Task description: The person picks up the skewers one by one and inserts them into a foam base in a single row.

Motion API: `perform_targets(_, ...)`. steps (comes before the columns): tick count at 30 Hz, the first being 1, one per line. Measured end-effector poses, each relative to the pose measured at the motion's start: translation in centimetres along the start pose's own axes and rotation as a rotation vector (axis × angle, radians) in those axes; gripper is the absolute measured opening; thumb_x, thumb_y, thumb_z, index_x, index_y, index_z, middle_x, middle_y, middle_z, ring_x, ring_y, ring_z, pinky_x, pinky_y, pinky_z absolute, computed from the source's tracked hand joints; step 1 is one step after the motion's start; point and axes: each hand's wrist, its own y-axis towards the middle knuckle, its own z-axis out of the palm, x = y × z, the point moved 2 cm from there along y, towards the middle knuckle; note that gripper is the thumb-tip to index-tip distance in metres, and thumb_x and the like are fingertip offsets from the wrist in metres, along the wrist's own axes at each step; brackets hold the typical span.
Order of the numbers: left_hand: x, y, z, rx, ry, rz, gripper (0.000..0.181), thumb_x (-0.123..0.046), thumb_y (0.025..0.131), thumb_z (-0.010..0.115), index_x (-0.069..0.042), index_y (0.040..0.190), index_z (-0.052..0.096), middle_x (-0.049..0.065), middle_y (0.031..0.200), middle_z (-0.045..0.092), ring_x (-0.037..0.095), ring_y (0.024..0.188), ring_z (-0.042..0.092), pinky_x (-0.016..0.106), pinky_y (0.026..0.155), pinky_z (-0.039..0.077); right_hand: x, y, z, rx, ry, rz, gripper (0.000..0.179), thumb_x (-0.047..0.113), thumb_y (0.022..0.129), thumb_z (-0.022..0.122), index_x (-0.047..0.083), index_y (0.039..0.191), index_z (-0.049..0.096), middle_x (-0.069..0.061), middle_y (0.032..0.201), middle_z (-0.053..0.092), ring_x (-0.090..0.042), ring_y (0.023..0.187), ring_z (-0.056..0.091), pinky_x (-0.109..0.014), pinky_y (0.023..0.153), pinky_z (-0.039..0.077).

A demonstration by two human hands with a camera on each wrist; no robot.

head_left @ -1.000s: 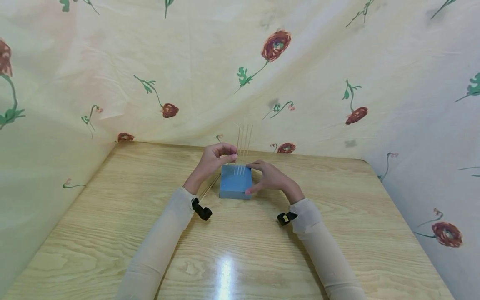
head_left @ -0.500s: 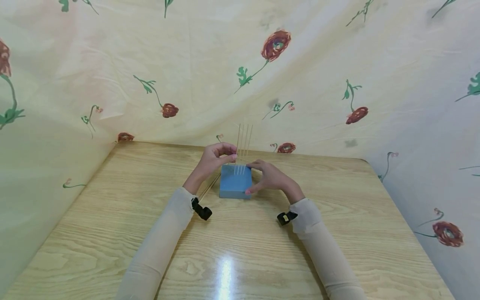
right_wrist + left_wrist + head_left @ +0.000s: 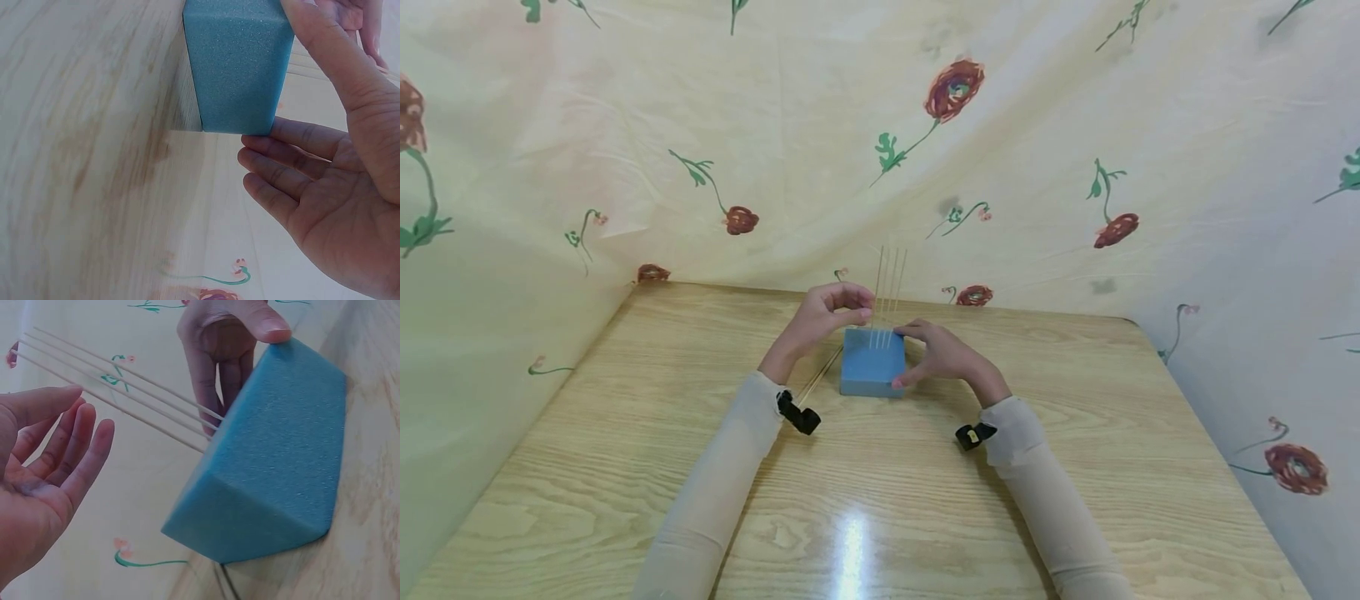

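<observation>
A blue foam block (image 3: 872,367) rests on the wooden table, with several thin wooden sticks standing in its top in a row. My left hand (image 3: 826,318) pinches the leftmost stick (image 3: 125,412) between thumb and index fingertip, partway up its length; the other fingers are loosely bent. On the block's right side, my right hand (image 3: 947,354) holds it, thumb at the near edge and fingers at the far edge. The right wrist view shows the right hand (image 3: 350,181) spanning the block's side. How deep the sticks go is hidden inside the foam.
A few loose sticks (image 3: 820,375) lie on the table left of the block, partly under my left wrist. The wooden table (image 3: 880,483) meets a flower-patterned cloth (image 3: 805,108) at the back and sides.
My left wrist has shifted very slightly left. The hands keep their hold, and the block and sticks stay nearly where they were.
</observation>
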Motion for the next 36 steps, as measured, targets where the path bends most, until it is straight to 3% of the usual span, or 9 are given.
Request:
perform_targets(4, -0.6, -0.1, -0.6, 0.015, 0.034, -0.035, 0.025, -0.004, 0.096, 0.069, 0.004, 0.12, 0.067, 0.013, 0.107, 0.071, 0.023, 0.097, 0.068, 0.051, 0.09, 0.059, 0.0, 0.0, 0.0, 0.002, 0.007, 0.001, 0.102, 0.042, 0.07, 0.094, 0.004, 0.152, 0.046, -0.016, 0.147, 0.053, -0.035, 0.136, 0.051, -0.055, 0.114, 0.044)
perform_targets(7, -1.0, -0.3, -1.2, 0.029, 0.049, -0.075, 0.032, -0.006, 0.096, 0.07, 0.006, 0.125, 0.064, 0.005, 0.108, 0.071, 0.019, 0.101, 0.067, 0.044, 0.091, 0.06, 0.0, -0.1, 0.0, 0.003, 0.009, 0.0, 0.103, 0.041, 0.07, 0.094, 0.003, 0.152, 0.045, -0.016, 0.148, 0.053, -0.036, 0.137, 0.05, -0.055, 0.114, 0.043)
perform_targets(10, -1.3, -0.4, -1.9, 0.057, 0.061, -0.121, 0.038, -0.007, 0.097, 0.069, 0.007, 0.131, 0.06, 0.008, 0.115, 0.069, 0.024, 0.107, 0.066, 0.035, 0.09, 0.061, 0.0, -0.1, 0.0, 0.005, 0.008, 0.001, 0.103, 0.042, 0.07, 0.094, 0.004, 0.153, 0.045, -0.016, 0.149, 0.052, -0.036, 0.139, 0.048, -0.055, 0.114, 0.043)
perform_targets(16, -1.6, -1.0, -3.2, 0.126, 0.099, -0.22, 0.034, -0.005, 0.099, 0.065, 0.004, 0.131, 0.061, 0.018, 0.12, 0.065, 0.041, 0.113, 0.064, 0.041, 0.091, 0.061, 0.0, -0.1, 0.0, 0.006, 0.004, 0.008, 0.104, 0.042, 0.07, 0.095, 0.005, 0.153, 0.044, -0.016, 0.151, 0.05, -0.037, 0.141, 0.047, -0.056, 0.115, 0.042)
perform_targets(22, -1.8, -1.6, -4.0, 0.191, 0.192, -0.386, 0.037, -0.005, 0.098, 0.064, 0.006, 0.133, 0.06, 0.03, 0.127, 0.062, 0.034, 0.11, 0.066, 0.048, 0.096, 0.058, 0.2, -0.1, -0.1, 0.01, -0.009, 0.008, 0.102, 0.041, 0.071, 0.094, 0.005, 0.153, 0.045, -0.017, 0.151, 0.05, -0.038, 0.14, 0.047, -0.056, 0.115, 0.041)
perform_targets(26, -1.7, -1.9, -4.3, 0.234, 0.277, -0.47, 0.04, -0.007, 0.096, 0.066, 0.007, 0.133, 0.06, 0.028, 0.13, 0.062, 0.031, 0.11, 0.066, 0.051, 0.097, 0.057, 0.3, -0.3, -0.2, 0.015, -0.01, 0.012, 0.102, 0.041, 0.072, 0.093, 0.005, 0.153, 0.044, -0.018, 0.152, 0.048, -0.039, 0.141, 0.045, -0.057, 0.115, 0.041)
perform_targets(31, -1.4, -2.3, -4.6, 0.308, 0.353, -0.566, 0.036, -0.003, 0.095, 0.066, 0.009, 0.129, 0.06, 0.024, 0.12, 0.065, 0.035, 0.108, 0.066, 0.048, 0.094, 0.059, 0.3, -0.3, -0.2, 0.019, -0.007, 0.018, 0.103, 0.041, 0.072, 0.094, 0.006, 0.154, 0.043, -0.018, 0.154, 0.046, -0.04, 0.143, 0.043, -0.058, 0.115, 0.04)
perform_targets(36, -1.0, -2.4, -4.8, 0.378, 0.422, -0.612, 0.032, 0.001, 0.093, 0.065, 0.008, 0.124, 0.061, 0.02, 0.111, 0.069, 0.021, 0.094, 0.068, 0.042, 0.09, 0.06, 0.2, -0.3, -0.2, 0.021, -0.009, 0.025, 0.103, 0.042, 0.072, 0.093, 0.007, 0.154, 0.043, -0.018, 0.155, 0.045, -0.039, 0.143, 0.043, -0.058, 0.115, 0.04)
